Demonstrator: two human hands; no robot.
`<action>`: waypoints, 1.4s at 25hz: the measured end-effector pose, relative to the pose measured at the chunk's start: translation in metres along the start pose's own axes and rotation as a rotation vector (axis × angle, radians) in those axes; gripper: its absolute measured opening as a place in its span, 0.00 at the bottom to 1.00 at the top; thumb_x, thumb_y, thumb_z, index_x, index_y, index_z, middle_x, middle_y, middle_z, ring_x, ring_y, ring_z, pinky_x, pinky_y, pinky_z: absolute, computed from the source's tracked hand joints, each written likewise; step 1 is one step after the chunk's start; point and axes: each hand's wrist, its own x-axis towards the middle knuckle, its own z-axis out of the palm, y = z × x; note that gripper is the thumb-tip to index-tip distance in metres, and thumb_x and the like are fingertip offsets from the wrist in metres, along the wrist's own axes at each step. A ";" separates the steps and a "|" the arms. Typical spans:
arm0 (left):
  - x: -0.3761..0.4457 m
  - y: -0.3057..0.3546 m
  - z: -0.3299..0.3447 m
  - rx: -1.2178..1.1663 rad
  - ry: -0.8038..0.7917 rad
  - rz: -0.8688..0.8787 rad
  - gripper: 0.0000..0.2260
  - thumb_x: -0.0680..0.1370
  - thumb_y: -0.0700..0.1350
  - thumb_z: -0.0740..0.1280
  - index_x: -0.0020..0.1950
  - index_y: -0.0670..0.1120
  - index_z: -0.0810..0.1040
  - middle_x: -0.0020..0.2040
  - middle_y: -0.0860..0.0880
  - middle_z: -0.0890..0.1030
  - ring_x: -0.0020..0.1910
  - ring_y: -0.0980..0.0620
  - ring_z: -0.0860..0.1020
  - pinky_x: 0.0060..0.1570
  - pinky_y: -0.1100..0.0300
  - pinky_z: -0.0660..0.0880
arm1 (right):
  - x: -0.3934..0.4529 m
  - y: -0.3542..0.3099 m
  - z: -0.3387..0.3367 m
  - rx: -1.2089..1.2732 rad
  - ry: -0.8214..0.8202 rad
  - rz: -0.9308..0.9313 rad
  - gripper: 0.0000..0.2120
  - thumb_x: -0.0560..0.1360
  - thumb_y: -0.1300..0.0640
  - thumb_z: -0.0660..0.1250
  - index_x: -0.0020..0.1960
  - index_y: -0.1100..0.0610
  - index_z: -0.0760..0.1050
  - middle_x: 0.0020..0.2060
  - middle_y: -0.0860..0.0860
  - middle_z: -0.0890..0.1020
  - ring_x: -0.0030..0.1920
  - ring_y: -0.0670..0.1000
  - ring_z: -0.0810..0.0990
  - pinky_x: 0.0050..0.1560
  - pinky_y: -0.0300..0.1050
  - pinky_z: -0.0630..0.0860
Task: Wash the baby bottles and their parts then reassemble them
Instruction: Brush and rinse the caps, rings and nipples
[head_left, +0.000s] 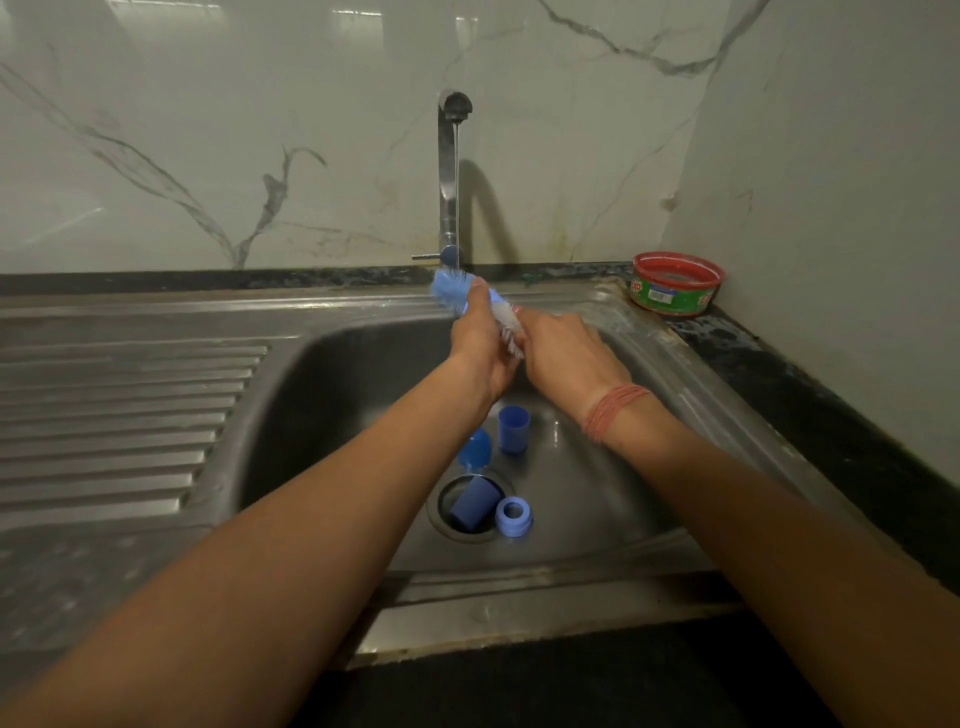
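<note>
Under the running tap I hold a bottle brush with a blue head and white bristles. My left hand is wrapped around its middle. My right hand is closed at the bristle end, and what lies inside its fingers is hidden. Loose blue bottle parts lie in the sink basin below. One is an upright cap, another a translucent dome. A darker cap lies on its side in the drain, with a pale ring collar beside it.
A ribbed steel draining board lies to the left of the basin. A red and green soap tub stands at the back right corner on the dark counter. A marble-patterned wall rises behind the tap.
</note>
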 end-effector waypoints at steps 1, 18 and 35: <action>0.002 0.003 -0.003 -0.017 0.013 0.017 0.25 0.82 0.58 0.61 0.71 0.40 0.70 0.58 0.39 0.80 0.54 0.43 0.81 0.56 0.48 0.78 | -0.001 -0.002 0.000 -0.007 0.000 -0.014 0.17 0.81 0.56 0.55 0.68 0.51 0.69 0.53 0.59 0.78 0.53 0.62 0.78 0.49 0.51 0.75; 0.036 0.046 -0.050 -0.138 0.175 0.013 0.30 0.80 0.60 0.63 0.73 0.39 0.66 0.67 0.35 0.74 0.62 0.36 0.75 0.57 0.40 0.71 | -0.031 -0.020 -0.011 -0.078 -0.044 -0.127 0.08 0.81 0.59 0.55 0.56 0.55 0.71 0.43 0.54 0.68 0.44 0.58 0.72 0.41 0.48 0.66; 0.000 -0.011 0.002 0.045 -0.011 -0.016 0.26 0.82 0.59 0.60 0.69 0.39 0.72 0.62 0.38 0.80 0.56 0.43 0.81 0.54 0.50 0.78 | -0.008 0.002 -0.003 -0.047 0.007 0.001 0.16 0.81 0.56 0.55 0.68 0.52 0.69 0.55 0.59 0.78 0.55 0.62 0.78 0.46 0.48 0.70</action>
